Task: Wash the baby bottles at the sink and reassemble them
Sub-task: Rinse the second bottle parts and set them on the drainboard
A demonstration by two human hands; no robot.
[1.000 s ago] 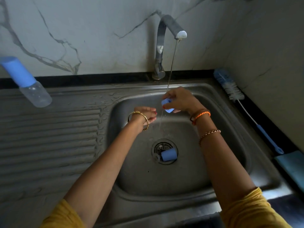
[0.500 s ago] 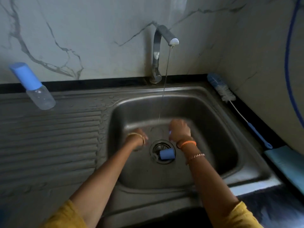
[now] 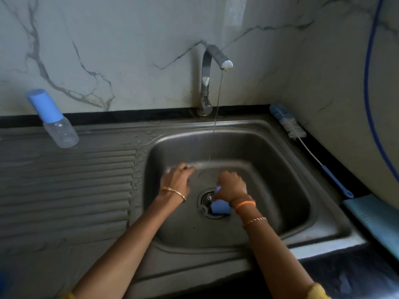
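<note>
- While the tap's running, the far left has a bottle (image 3: 58, 124) with a blue cap standing on the drainboard (image 3: 64, 190), up near the back edge, well apart from both hands.
- Left hand (image 3: 176, 179) is down inside the sink (image 3: 280, 160), left of the drain. Fingers reach forward and look loosely bent, but it's motion-blurred, so I can't tell if it's got hold of anything. Gold bangle on that wrist.
- Tap (image 3: 210, 83) sits at the back middle, with a thin stream of water (image 3: 217, 117) falling into the basin and landing between the two hands, a bit behind them.
- Drain (image 3: 210, 203) is in the middle of the basin floor, and a blue cap (image 3: 220, 207) lies on its side right on top of it.
- Right hand (image 3: 232, 185) is just above that cap, fingers curled round a small blue part (image 3: 218, 188), only a sliver of which pokes out at the thumb side. Too blurry to say which part it is. Orange and beaded bands on that wrist.
- Brush (image 3: 288, 124) lies on the counter along the right wall, bristles at the back, blue handle towards the front.
- Sponge (image 3: 373, 221) in pale blue sits right after the brush handle at the far right.
- A blue hose (image 3: 367, 83) hangs down the right wall.
</note>
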